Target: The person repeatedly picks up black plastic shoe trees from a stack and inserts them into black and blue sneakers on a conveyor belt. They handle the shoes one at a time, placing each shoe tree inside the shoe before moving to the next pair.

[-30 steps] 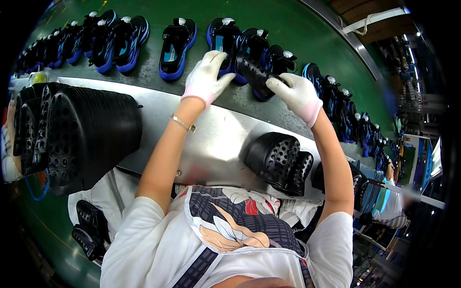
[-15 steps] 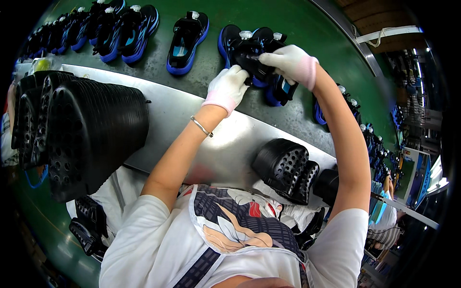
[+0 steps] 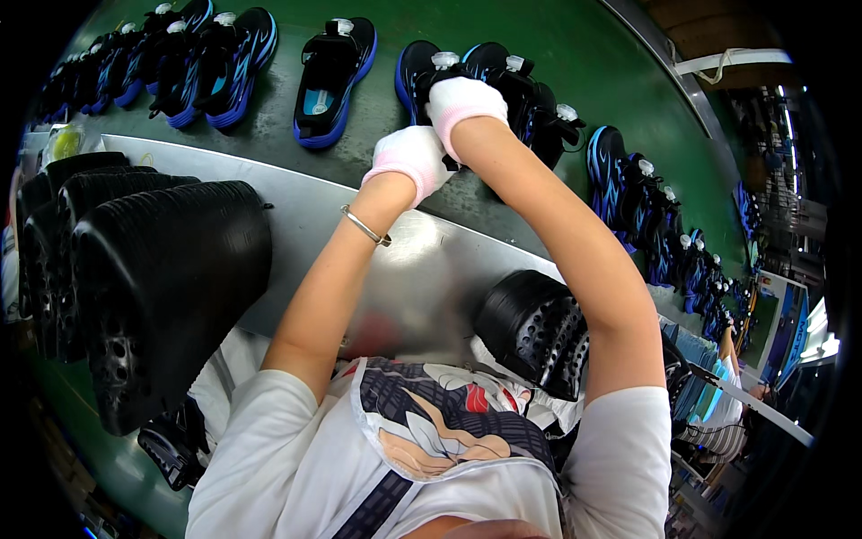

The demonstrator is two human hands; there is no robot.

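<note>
A black and blue sports shoe [image 3: 411, 76] lies on the green work surface in front of me, its rear part covered by my hands. My left hand [image 3: 411, 160], in a white glove with a pink cuff, is closed at the heel end of this shoe; a bit of black shows by its fingertips. Right above it, my gloved right hand [image 3: 467, 101] bends down over the shoe's opening with its fingers curled. What those fingers grip is hidden behind the hand. A second shoe [image 3: 489, 63] of the same kind stands close beside, partly behind my right hand.
More shoes line the green surface: a single shoe [image 3: 334, 81], a group at left [image 3: 238, 67] and a row at right [image 3: 608, 171]. Nested black perforated moulded pieces [image 3: 180, 260] stack at left, others [image 3: 534, 323] at right. A metal ledge [image 3: 301, 216] runs between.
My right hand has moved left and turned downward, coming close to my left hand. The left hand has shifted slightly left. The shoes at right are more exposed.
</note>
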